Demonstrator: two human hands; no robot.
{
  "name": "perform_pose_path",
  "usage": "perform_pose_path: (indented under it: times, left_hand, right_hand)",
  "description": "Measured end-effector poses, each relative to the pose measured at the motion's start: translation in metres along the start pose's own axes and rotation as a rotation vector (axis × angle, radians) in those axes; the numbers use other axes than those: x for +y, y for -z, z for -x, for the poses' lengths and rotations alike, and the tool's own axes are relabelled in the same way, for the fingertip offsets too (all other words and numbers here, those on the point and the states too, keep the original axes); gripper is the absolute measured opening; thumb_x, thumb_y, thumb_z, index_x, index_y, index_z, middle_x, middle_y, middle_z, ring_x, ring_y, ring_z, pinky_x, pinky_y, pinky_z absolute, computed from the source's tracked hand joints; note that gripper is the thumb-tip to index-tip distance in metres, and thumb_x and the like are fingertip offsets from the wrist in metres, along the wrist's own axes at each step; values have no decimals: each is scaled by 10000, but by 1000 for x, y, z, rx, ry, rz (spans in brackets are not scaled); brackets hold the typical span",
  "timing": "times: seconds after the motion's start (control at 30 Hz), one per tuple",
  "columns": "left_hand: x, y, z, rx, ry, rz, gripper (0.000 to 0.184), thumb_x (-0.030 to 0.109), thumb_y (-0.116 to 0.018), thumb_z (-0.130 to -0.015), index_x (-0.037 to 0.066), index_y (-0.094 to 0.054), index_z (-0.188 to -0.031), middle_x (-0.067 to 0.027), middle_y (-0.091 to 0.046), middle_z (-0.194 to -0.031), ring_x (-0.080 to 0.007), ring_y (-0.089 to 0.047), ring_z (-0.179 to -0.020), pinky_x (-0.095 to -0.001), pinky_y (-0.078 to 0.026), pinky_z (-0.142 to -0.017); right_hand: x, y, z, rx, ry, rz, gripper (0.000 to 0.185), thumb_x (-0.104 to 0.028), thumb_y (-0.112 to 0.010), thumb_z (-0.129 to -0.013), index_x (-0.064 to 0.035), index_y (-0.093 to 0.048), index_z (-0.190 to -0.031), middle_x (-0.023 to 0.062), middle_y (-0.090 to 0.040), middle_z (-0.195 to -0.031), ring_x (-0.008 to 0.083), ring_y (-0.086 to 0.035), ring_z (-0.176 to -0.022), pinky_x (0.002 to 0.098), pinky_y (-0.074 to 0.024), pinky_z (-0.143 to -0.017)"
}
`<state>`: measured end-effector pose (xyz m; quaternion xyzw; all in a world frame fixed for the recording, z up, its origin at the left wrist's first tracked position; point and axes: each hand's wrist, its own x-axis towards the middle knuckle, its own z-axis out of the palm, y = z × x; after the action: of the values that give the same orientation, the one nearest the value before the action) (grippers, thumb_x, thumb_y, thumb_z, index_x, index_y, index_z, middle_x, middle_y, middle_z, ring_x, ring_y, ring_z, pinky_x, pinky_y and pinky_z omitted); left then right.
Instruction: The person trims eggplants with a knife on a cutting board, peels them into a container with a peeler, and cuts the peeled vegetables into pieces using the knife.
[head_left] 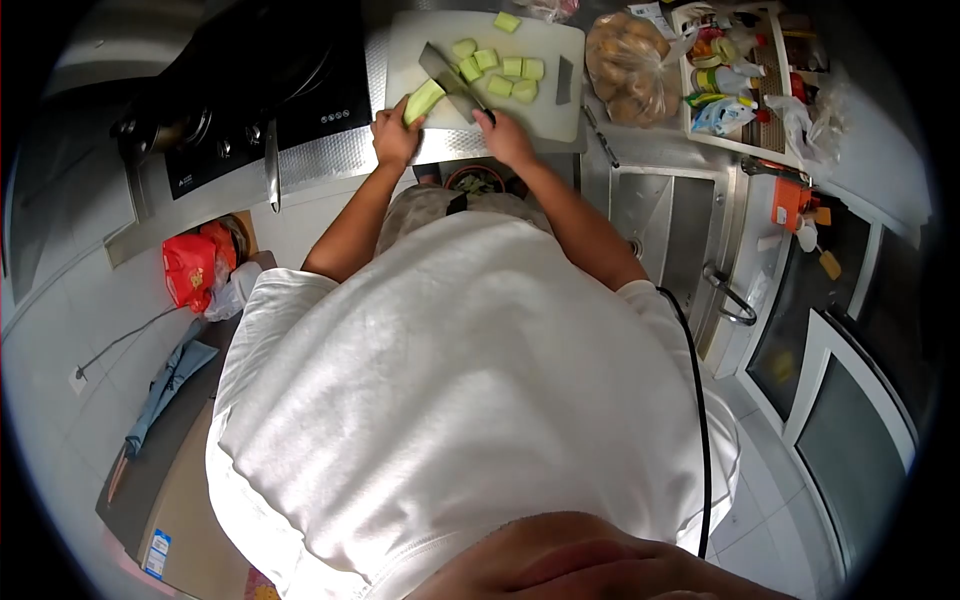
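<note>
My left hand (396, 136) grips a long piece of peeled, pale green vegetable (424, 102), possibly a gourd or cucumber, at the near left of the white cutting board (420, 38). In my right hand (507, 138) is the dark handle of a wide-bladed kitchen knife (446, 73). Its blade slants up and left across the board, right beside the long piece; whether it touches is unclear. Several cut chunks (486, 59) lie on the board beyond the blade, with one lone chunk (507, 21) near the far edge.
A black stove (320, 105) stands to the left. Right of the board are a plastic bag of round brown items (630, 70), a pen-like dark tool (602, 136), a crate (690, 75) of bottles and packets, and a steel sink (640, 205). Below the counter is a bin (476, 180) holding scraps.
</note>
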<state>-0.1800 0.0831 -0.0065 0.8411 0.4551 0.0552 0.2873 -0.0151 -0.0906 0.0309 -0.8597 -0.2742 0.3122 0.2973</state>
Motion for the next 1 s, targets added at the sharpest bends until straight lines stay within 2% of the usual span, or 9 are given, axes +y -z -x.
perform_pose_path:
  times: [0.1, 0.13, 0.23, 0.27, 0.43, 0.63, 0.83, 0.93, 1.0]
  left_hand:
    - [5, 6, 15, 52, 115, 34, 601, 379, -811, -882, 241, -622, -1435, -205, -589, -1265, -433, -537, -1222, -489, -442, -1090]
    - [1, 8, 17, 42, 59, 23, 612, 305, -827, -867, 220, -614, -1435, -199, -610, -1207, -416, -576, -1169, -473, -469, -1066]
    - [-11, 11, 17, 18, 18, 130, 632, 227, -842, -843, 214, -618, -1433, -196, -627, -1172, -402, -609, -1126, -457, -496, -1038]
    - [-10, 11, 18, 60, 1, 121, 623, 178, -851, -823, 196, -642, -1409, -196, -654, -1144, -391, -636, -1090, -446, -518, -1010]
    - [-13, 7, 11, 59, 3, 187, 573, 210, -861, -816, 175, -683, -1359, -199, -682, -1135, -394, -658, -1075, -442, -528, -992]
    - [-7, 8, 9, 52, 36, 149, 562, 242, -872, -812, 142, -693, -1335, -204, -695, -1129, -390, -677, -1059, -436, -539, -972]
    - [-9, 6, 8, 53, 52, 177, 507, 230, -898, -781, 111, -714, -1239, -197, -703, -1090, -386, -680, -1047, -439, -539, -962]
    - [-14, 8, 6, 55, 38, 189, 480, 213, -912, -757, 96, -721, -1182, -190, -705, -1074, -383, -678, -1038, -440, -539, -960]
    - [-13, 10, 9, 76, 2, 153, 474, 193, -916, -735, 94, -738, -1163, -182, -705, -1061, -378, -674, -1034, -434, -541, -965]
  right_hand:
    - [-2, 19, -4, -90, 18, -94, 554, -548, -548, -1046, -17, -699, -1080, 246, -712, -934, 452, -668, -917, 472, -524, -825]
    - [-4, 23, 1, -106, 59, -134, 538, -541, -555, -1039, -20, -689, -1050, 277, -700, -970, 475, -664, -961, 517, -521, -826]
    - [-17, 31, 26, -43, 126, -54, 513, -521, -577, -1036, -21, -690, -1057, 272, -697, -930, 483, -665, -927, 525, -525, -802]
    - [-23, 28, 34, 34, 194, -34, 485, -510, -606, -1024, -31, -679, -1020, 261, -694, -843, 486, -672, -834, 549, -533, -732]
    - [-27, 10, 44, 64, 259, 186, 467, -527, -615, -1010, -64, -637, -954, 241, -682, -728, 480, -669, -696, 584, -532, -636]
    - [-32, 3, 44, 16, 197, 279, 486, -543, -573, -1026, -62, -646, -1033, 244, -692, -729, 490, -683, -717, 587, -552, -668]
    - [-20, -13, 31, -72, 99, 276, 519, -561, -538, -1037, -54, -645, -1067, 263, -715, -841, 491, -696, -830, 585, -560, -757]
    - [-4, -20, 9, -44, 52, 199, 559, -585, -515, -1041, -48, -667, -1077, 262, -724, -934, 486, -688, -909, 558, -547, -817]
    - [1, -4, -2, -161, 27, -12, 593, -601, -509, -1039, -36, -690, -1070, 258, -720, -988, 474, -673, -955, 527, -527, -852]
